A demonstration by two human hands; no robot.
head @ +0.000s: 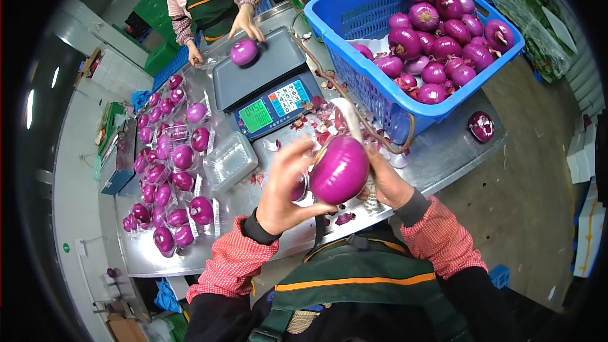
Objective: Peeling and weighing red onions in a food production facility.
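A large, peeled-looking red onion [339,171] is held above the near edge of the metal table. My left hand [285,185] curves around its left side, thumb underneath and fingers blurred. On the other side, my right hand [389,178] has its thumb against the onion. A pale, patterned strip or handle [371,194] shows by my right fingers; what it is I cannot tell. Behind the left hand, part of another onion [299,187] is visible. Loose onion skins [327,121] litter the tabletop beyond, beside a clear plastic tray [231,161].
A blue basket [380,99] of red onions stands at the right, a cord hanging over it. A digital scale [266,99] bears an onion [244,52] near a co-worker's hand [247,23]. Packed onions [183,156] crowd the left. One onion [481,127] lies near the right edge.
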